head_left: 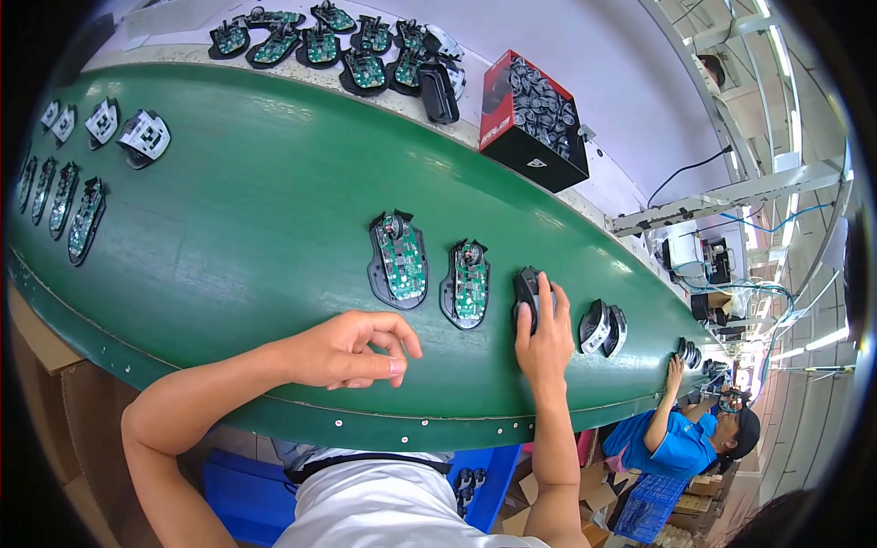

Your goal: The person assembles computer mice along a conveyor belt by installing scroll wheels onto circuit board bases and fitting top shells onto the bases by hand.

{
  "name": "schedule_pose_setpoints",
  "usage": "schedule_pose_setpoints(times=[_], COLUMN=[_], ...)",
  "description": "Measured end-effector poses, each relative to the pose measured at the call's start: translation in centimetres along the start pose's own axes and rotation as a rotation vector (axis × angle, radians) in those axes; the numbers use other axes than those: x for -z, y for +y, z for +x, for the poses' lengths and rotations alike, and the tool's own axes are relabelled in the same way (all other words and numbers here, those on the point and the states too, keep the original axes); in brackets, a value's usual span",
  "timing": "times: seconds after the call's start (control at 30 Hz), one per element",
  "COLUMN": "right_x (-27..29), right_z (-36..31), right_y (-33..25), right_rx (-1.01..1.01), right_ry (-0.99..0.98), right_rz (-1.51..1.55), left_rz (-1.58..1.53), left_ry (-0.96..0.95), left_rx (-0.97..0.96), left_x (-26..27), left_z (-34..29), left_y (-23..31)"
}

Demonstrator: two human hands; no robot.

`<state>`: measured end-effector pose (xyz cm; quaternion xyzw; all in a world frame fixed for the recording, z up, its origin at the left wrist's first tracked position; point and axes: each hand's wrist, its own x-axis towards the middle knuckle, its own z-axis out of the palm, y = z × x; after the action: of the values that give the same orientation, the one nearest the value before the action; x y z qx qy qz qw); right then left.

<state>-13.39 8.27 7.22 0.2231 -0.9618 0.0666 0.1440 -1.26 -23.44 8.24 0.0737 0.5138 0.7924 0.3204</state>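
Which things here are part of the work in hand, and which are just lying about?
In hand:
- right hand on a black mouse shell
- left hand, empty, resting on the green belt
- two open mouse bases with circuit boards

Lying about:
- red-and-black box of parts
- mouse bases on the white table

Black computer mouse (pixel 527 294), shell closed, lying lengthwise across the green conveyor belt (pixel 237 210), partly covered by fingers. Just to its left, two open mouse bases (pixel 399 260) (pixel 467 285) with green circuit boards exposed, flat on the belt, side by side.
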Motion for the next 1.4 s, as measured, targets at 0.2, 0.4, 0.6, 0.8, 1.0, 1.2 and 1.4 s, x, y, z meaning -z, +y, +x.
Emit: schedule_pose_setpoints(times=[0.2, 0.4, 0.6, 0.8, 1.0, 1.2, 1.4], right_x=[0.0, 0.9, -2.2, -2.1, -2.7, -3.4, -3.8], right_z=[0.9, 5.9, 6.1, 6.3, 6.6, 8.1, 7.5], right_y=[2.5, 3.9, 4.3, 3.6, 4.6, 5.8, 5.1], right_rx=[0.081, 0.085, 0.093, 0.128, 0.036, 0.039, -0.098], right_ry=[-0.057, -0.1, -0.203, -0.216, -0.303, -0.252, -0.151], right_rz=[0.159, 0.352, 0.326, 0.234, 0.458, 0.485, 0.545], left_rz=[-0.015, -0.02, -0.108, -0.205, -0.149, -0.111, -0.165], left_ry=[-0.021, -0.031, 0.025, 0.047, 0.028, 0.033, 0.065], left_rx=[-0.022, -0.041, 0.003, 0.009, -0.03, -0.091, -0.028], left_x=[-0.1, 0.3, 1.1, 1.1, 1.3, 1.7, 2.9], left_z=[-0.1, 0.1, -0.3, -0.3, 0.6, 0.0, -0.4], left_y=[-0.1, -0.7, 0.4, 1.2, -0.5, -0.8, 0.5])
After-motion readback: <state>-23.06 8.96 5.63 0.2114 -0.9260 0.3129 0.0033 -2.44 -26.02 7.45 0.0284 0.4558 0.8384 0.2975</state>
